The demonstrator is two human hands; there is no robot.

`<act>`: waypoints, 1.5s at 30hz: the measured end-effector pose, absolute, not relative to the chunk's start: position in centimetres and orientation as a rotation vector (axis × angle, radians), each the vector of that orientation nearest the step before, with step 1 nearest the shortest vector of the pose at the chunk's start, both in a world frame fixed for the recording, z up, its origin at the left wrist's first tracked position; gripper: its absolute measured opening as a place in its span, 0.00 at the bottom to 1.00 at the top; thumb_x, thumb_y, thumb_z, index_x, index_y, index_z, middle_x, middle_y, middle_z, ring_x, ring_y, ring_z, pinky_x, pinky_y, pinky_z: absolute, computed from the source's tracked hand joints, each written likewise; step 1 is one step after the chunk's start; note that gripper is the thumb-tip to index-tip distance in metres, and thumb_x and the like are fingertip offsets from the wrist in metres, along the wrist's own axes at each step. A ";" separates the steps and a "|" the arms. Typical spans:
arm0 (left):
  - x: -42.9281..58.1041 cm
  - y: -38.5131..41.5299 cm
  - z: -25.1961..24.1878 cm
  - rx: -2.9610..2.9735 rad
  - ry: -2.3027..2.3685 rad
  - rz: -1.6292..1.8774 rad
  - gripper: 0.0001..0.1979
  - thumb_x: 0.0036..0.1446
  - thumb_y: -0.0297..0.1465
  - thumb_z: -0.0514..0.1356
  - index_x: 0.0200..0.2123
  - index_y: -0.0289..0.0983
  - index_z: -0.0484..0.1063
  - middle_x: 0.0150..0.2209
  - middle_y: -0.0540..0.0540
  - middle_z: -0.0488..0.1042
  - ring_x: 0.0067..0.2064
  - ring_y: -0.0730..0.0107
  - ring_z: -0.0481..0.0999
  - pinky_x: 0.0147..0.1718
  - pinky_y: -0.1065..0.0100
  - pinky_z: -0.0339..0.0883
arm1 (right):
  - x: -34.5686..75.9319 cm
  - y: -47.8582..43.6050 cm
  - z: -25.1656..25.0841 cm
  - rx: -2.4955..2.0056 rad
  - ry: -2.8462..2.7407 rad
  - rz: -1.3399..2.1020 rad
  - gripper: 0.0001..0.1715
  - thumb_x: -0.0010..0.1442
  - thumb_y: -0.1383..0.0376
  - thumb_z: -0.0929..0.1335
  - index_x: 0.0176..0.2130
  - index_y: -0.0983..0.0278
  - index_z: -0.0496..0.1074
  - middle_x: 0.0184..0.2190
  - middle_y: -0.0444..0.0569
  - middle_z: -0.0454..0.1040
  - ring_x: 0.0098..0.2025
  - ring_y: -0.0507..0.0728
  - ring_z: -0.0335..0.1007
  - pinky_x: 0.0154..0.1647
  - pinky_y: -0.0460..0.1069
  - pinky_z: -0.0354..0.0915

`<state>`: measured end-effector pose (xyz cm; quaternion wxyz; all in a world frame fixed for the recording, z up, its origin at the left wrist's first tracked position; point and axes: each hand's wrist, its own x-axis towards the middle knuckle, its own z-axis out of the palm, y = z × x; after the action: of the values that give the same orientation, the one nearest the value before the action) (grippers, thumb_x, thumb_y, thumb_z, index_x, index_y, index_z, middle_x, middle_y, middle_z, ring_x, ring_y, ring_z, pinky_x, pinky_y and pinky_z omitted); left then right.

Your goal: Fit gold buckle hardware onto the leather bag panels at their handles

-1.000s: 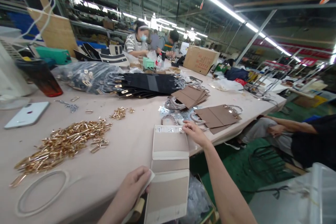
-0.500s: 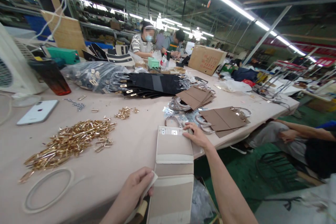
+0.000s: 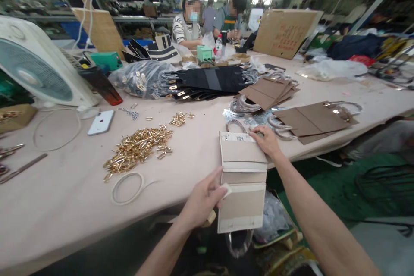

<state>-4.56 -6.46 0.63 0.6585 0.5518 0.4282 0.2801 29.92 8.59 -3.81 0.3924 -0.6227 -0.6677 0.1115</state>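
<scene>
Holding as before, only the view has dipped: panel (image 3: 243, 181) lies at 6 o'clock, overhanging the surface (image 3: 64, 198) edge. Left hand (image 3: 202, 200) pinches its 9 o'clock edge; right hand (image 3: 265, 141), fingers pressed together, pins its 1 o'clock corner.

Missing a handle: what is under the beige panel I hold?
Its far half rests on the table; a clear loop shows below the near edge of the panel. The rest is covered.
</scene>
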 end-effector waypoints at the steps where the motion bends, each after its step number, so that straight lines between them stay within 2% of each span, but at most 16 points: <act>1: -4.6 -6.5 1.0 1.271 0.958 0.626 0.36 0.65 0.40 0.61 0.72 0.37 0.58 0.31 0.54 0.70 0.27 0.74 0.71 0.35 0.69 0.66 | 29.7 8.2 -3.6 -1.571 -1.682 0.263 0.15 0.63 0.53 0.70 0.39 0.60 0.80 0.44 0.55 0.78 0.51 0.63 0.71 0.59 0.60 0.64; 3: -4.5 -6.5 1.9 1.349 0.949 0.612 0.40 0.66 0.36 0.59 0.76 0.38 0.47 0.33 0.53 0.71 0.30 0.72 0.73 0.39 0.68 0.68 | 29.0 7.4 -2.8 -1.559 -1.640 0.206 0.15 0.64 0.54 0.69 0.43 0.60 0.80 0.46 0.56 0.78 0.53 0.64 0.71 0.61 0.61 0.64; 6: -4.7 -6.4 3.2 1.494 0.942 0.581 0.38 0.68 0.31 0.55 0.76 0.39 0.44 0.36 0.50 0.74 0.37 0.69 0.76 0.45 0.66 0.67 | 27.5 5.3 -0.5 -1.527 -1.479 0.098 0.18 0.66 0.53 0.69 0.47 0.62 0.79 0.48 0.57 0.79 0.54 0.65 0.72 0.59 0.61 0.67; 8: -4.9 -6.4 3.7 1.554 0.930 0.546 0.38 0.68 0.29 0.53 0.77 0.41 0.43 0.39 0.49 0.75 0.39 0.68 0.76 0.46 0.66 0.66 | 25.8 2.9 1.4 -1.471 -1.400 0.188 0.18 0.67 0.53 0.69 0.49 0.62 0.78 0.46 0.55 0.79 0.47 0.62 0.75 0.52 0.58 0.71; 10: -5.0 -6.3 4.1 1.611 0.926 0.523 0.39 0.67 0.28 0.53 0.77 0.41 0.43 0.41 0.49 0.76 0.38 0.68 0.76 0.45 0.67 0.66 | 23.7 -0.1 3.3 -1.370 -1.473 0.444 0.15 0.69 0.54 0.69 0.49 0.61 0.77 0.40 0.51 0.80 0.40 0.59 0.77 0.46 0.55 0.73; 12: -5.2 -6.2 4.3 1.683 0.928 0.515 0.40 0.64 0.27 0.54 0.77 0.41 0.44 0.43 0.47 0.78 0.39 0.67 0.77 0.45 0.66 0.67 | 21.5 -3.3 4.8 -1.225 -1.741 0.690 0.13 0.68 0.57 0.71 0.49 0.60 0.78 0.43 0.51 0.80 0.43 0.58 0.78 0.48 0.54 0.74; 14: -5.2 -6.2 4.4 1.747 0.919 0.517 0.41 0.62 0.26 0.56 0.76 0.40 0.46 0.45 0.45 0.79 0.41 0.64 0.77 0.47 0.65 0.67 | 19.4 -5.9 5.7 -1.115 -1.989 0.814 0.14 0.68 0.59 0.72 0.53 0.59 0.77 0.48 0.53 0.80 0.49 0.59 0.78 0.52 0.55 0.74; 17: -5.0 -6.3 4.5 1.788 0.899 0.543 0.42 0.61 0.24 0.55 0.76 0.40 0.48 0.49 0.42 0.80 0.46 0.59 0.79 0.51 0.61 0.68 | 17.3 -7.9 5.7 -1.084 -2.153 0.802 0.16 0.69 0.60 0.71 0.56 0.57 0.76 0.50 0.52 0.81 0.53 0.60 0.77 0.56 0.55 0.73; 24: -4.7 -6.7 4.8 1.807 0.946 0.515 0.36 0.62 0.24 0.55 0.73 0.39 0.56 0.55 0.39 0.79 0.54 0.54 0.79 0.56 0.58 0.67 | 16.5 -8.5 5.1 -1.163 -2.199 0.666 0.08 0.72 0.65 0.68 0.48 0.57 0.77 0.43 0.48 0.81 0.46 0.58 0.79 0.47 0.52 0.72; 26: -4.7 -6.5 5.0 1.789 0.956 0.553 0.30 0.63 0.26 0.56 0.69 0.39 0.63 0.55 0.39 0.79 0.54 0.56 0.78 0.55 0.60 0.67 | 16.6 -8.6 5.4 -1.179 -2.217 0.636 0.08 0.72 0.66 0.67 0.47 0.57 0.76 0.42 0.49 0.80 0.45 0.58 0.77 0.46 0.52 0.71; 28: -4.7 -6.2 5.3 1.808 0.928 0.584 0.21 0.65 0.27 0.56 0.60 0.40 0.73 0.53 0.41 0.80 0.53 0.58 0.78 0.54 0.63 0.67 | 16.7 -8.7 5.6 -1.203 -2.240 0.610 0.07 0.72 0.66 0.67 0.46 0.58 0.75 0.41 0.49 0.78 0.43 0.58 0.76 0.44 0.52 0.70; 31: -4.9 -5.6 5.5 1.869 0.857 0.580 0.12 0.68 0.32 0.56 0.45 0.39 0.81 0.43 0.44 0.82 0.45 0.61 0.78 0.47 0.66 0.67 | 16.8 -8.8 5.6 -1.253 -2.263 0.610 0.05 0.73 0.67 0.66 0.43 0.59 0.72 0.39 0.49 0.75 0.41 0.58 0.73 0.42 0.52 0.68; 35: -5.0 -5.3 4.8 1.636 0.809 0.571 0.15 0.67 0.40 0.60 0.37 0.37 0.82 0.31 0.48 0.78 0.34 0.67 0.73 0.37 0.69 0.64 | 16.5 -9.2 5.2 -1.242 -2.216 0.660 0.05 0.73 0.68 0.64 0.43 0.59 0.68 0.39 0.49 0.72 0.42 0.58 0.71 0.42 0.52 0.67; 38: -4.6 -5.4 3.6 1.200 0.799 0.531 0.19 0.57 0.46 0.68 0.32 0.34 0.81 0.23 0.51 0.70 0.26 0.74 0.63 0.28 0.71 0.57 | 16.1 -9.9 4.9 -1.163 -2.164 0.653 0.06 0.74 0.69 0.63 0.43 0.59 0.67 0.39 0.49 0.71 0.42 0.58 0.69 0.42 0.52 0.66; 41: -4.2 -5.6 2.2 0.871 0.797 0.581 0.21 0.48 0.47 0.73 0.28 0.33 0.78 0.23 0.51 0.69 0.26 0.75 0.63 0.29 0.72 0.55 | 16.3 -10.5 4.7 -1.037 -2.145 0.790 0.07 0.74 0.68 0.62 0.43 0.59 0.67 0.38 0.48 0.71 0.43 0.57 0.68 0.43 0.51 0.65; 45: -4.5 -5.4 0.4 0.844 0.904 0.677 0.23 0.50 0.50 0.72 0.32 0.34 0.78 0.29 0.47 0.75 0.31 0.71 0.69 0.33 0.71 0.60 | 19.2 -8.4 4.6 -1.104 -1.963 0.922 0.05 0.74 0.63 0.65 0.42 0.58 0.69 0.39 0.48 0.72 0.43 0.56 0.70 0.46 0.51 0.66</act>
<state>-4.47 -5.44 0.38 0.7616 0.3878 0.4156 0.3112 19.23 -8.42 4.57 0.3466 -0.4255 -0.7567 0.3553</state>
